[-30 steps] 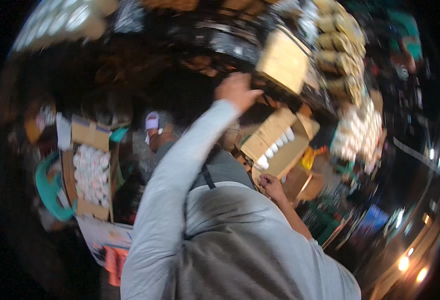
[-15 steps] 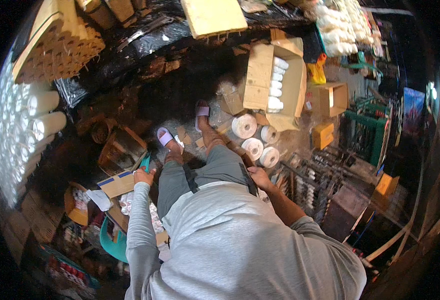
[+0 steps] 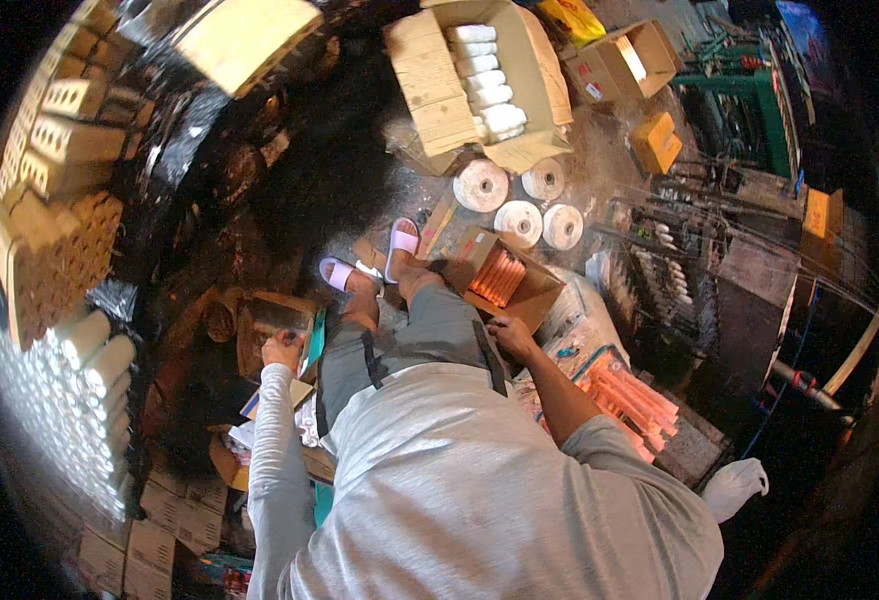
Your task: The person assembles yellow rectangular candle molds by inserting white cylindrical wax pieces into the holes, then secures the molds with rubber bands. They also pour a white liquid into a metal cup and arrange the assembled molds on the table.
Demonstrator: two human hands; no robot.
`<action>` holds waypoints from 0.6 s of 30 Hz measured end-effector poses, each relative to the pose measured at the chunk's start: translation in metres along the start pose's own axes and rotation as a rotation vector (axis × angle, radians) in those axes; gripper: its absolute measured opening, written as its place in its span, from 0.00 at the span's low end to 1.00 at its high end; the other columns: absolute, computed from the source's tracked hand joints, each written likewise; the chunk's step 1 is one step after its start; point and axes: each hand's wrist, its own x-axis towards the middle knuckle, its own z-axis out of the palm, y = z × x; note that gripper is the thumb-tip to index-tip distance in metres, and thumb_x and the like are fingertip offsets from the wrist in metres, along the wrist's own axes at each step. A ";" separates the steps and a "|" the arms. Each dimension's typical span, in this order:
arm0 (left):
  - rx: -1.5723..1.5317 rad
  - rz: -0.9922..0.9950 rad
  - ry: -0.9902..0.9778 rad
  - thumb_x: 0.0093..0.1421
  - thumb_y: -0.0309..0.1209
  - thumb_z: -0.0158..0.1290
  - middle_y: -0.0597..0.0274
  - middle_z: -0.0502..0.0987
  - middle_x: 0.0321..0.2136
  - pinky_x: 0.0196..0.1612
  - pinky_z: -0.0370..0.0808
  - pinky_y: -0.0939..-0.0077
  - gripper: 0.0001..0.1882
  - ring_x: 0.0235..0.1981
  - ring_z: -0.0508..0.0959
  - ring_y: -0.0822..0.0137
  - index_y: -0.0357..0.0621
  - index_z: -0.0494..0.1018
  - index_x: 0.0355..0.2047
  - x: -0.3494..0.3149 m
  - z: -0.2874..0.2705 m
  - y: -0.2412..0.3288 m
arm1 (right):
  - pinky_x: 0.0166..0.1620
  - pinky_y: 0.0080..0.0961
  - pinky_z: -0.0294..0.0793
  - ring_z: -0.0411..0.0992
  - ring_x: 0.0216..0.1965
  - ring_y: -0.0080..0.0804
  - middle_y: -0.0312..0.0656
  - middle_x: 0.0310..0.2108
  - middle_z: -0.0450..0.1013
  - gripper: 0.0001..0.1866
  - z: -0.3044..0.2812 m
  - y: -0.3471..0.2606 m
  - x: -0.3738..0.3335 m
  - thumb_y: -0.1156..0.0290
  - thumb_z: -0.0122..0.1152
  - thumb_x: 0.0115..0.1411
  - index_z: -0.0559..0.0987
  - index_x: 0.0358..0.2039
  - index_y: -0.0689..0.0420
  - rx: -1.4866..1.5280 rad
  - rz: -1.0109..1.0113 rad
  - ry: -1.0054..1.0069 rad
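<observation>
My left hand (image 3: 282, 351) hangs at my left side with its fingers curled in and nothing seen in them. It is close to a teal plastic edge (image 3: 316, 344) and a dark-sided cardboard box (image 3: 272, 312). By my right thigh, my right hand (image 3: 511, 337) is loosely closed, and no object shows in it. Just past that hand stands an open cardboard box (image 3: 537, 296) holding orange tubes (image 3: 497, 275). More orange tubes (image 3: 628, 395) lie in a plastic-wrapped bundle beside my right forearm.
Several white yarn spools (image 3: 481, 186) stand on the floor ahead. Beyond them is an open carton (image 3: 425, 85) of white bobbins (image 3: 482, 72). Stacked white cones (image 3: 70, 415) line the left, with dark machinery (image 3: 730, 250) on the right. A white plastic bag (image 3: 735, 490) sits at lower right.
The view has turned, so the surroundings have shifted. The orange tubes and their box have come into view at my right. Both hands stay low by my sides.
</observation>
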 end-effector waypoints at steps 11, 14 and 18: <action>-0.025 0.168 0.198 0.57 0.44 0.69 0.44 0.85 0.43 0.49 0.81 0.60 0.32 0.42 0.86 0.53 0.33 0.79 0.55 -0.011 -0.111 0.161 | 0.53 0.45 0.78 0.80 0.50 0.54 0.54 0.48 0.82 0.25 0.027 -0.100 0.089 0.51 0.66 0.61 0.85 0.47 0.59 -0.007 -0.210 -0.084; -0.025 0.166 0.134 0.59 0.43 0.68 0.41 0.84 0.46 0.49 0.81 0.60 0.32 0.43 0.86 0.52 0.31 0.78 0.55 -0.009 -0.116 0.181 | 0.54 0.43 0.78 0.79 0.51 0.52 0.55 0.47 0.82 0.24 0.042 -0.095 0.107 0.53 0.65 0.63 0.84 0.50 0.60 -0.062 -0.161 -0.058; 0.045 0.204 0.119 0.62 0.48 0.65 0.37 0.81 0.50 0.58 0.76 0.54 0.34 0.52 0.81 0.42 0.28 0.76 0.57 -0.014 -0.075 0.172 | 0.55 0.44 0.78 0.79 0.50 0.56 0.57 0.45 0.82 0.20 0.055 -0.059 0.162 0.57 0.65 0.62 0.86 0.45 0.60 -0.104 -0.166 0.067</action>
